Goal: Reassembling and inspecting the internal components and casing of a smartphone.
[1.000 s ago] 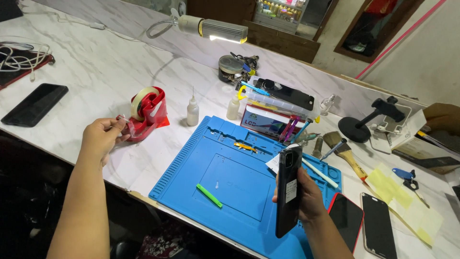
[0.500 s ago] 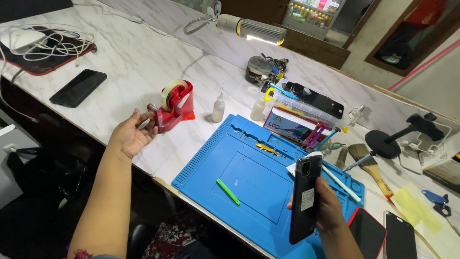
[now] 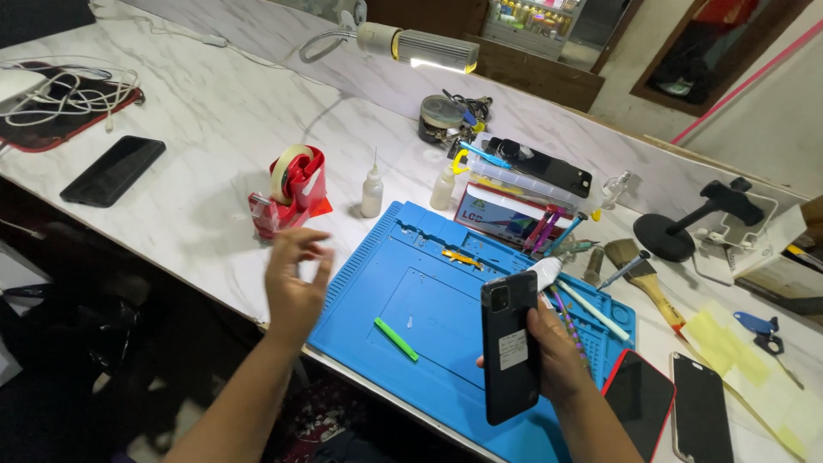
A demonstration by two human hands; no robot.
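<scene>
My right hand grips a black smartphone upright above the blue silicone work mat, its back with a white sticker facing me. My left hand hovers open at the mat's left edge, fingers spread and slightly blurred, holding nothing I can make out. It is a little in front of the red tape dispenser on the white marble table. A green plastic pry tool lies on the mat between my hands.
Two small squeeze bottles stand behind the mat, beside a parts box and several tools. Two phones lie at the right, another black phone at the left near cables. A desk lamp shines at the back.
My left hand has come away from the tape dispenser and moved right toward the mat. The right hand keeps the phone upright; the view has shifted left.
</scene>
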